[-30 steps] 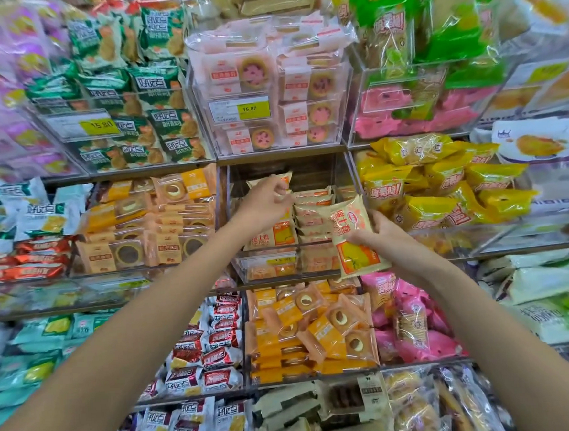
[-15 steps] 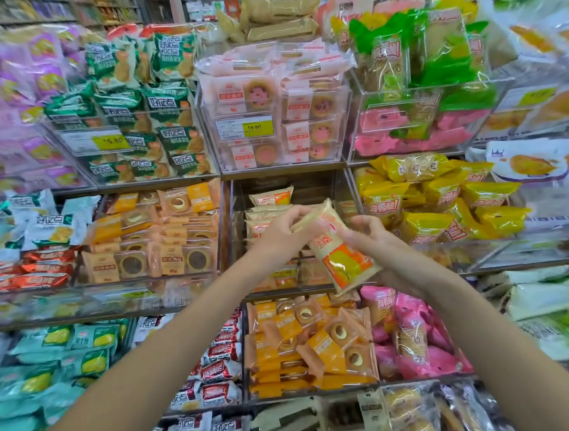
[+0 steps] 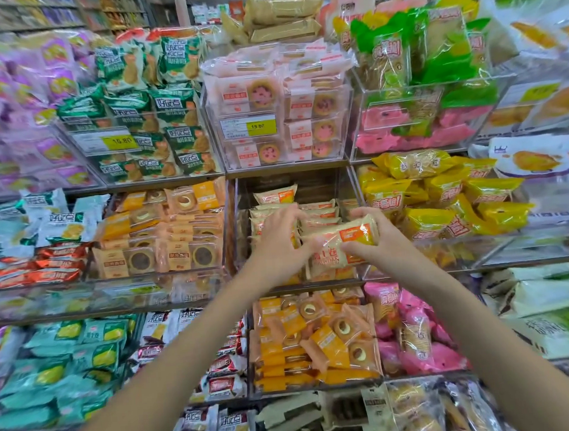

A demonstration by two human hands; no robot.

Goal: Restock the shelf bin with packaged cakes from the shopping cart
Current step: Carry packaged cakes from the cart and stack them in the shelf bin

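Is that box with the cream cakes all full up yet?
Not full. In the bin, cake packs reach about halfway, and dark back wall shows above them.

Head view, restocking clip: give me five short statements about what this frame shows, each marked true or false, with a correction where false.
1. Both hands hold the same cake packet. True: the left hand and the right hand grip it together.
2. The packet lies roughly sideways in front of the middle bin. True.
3. The middle bin is empty. False: cream and orange packets are stacked in it.
4. The bin directly above holds green packets. False: it holds pink-labelled round cakes.
5. The yellow price tag on that upper bin reads 15.80. True.
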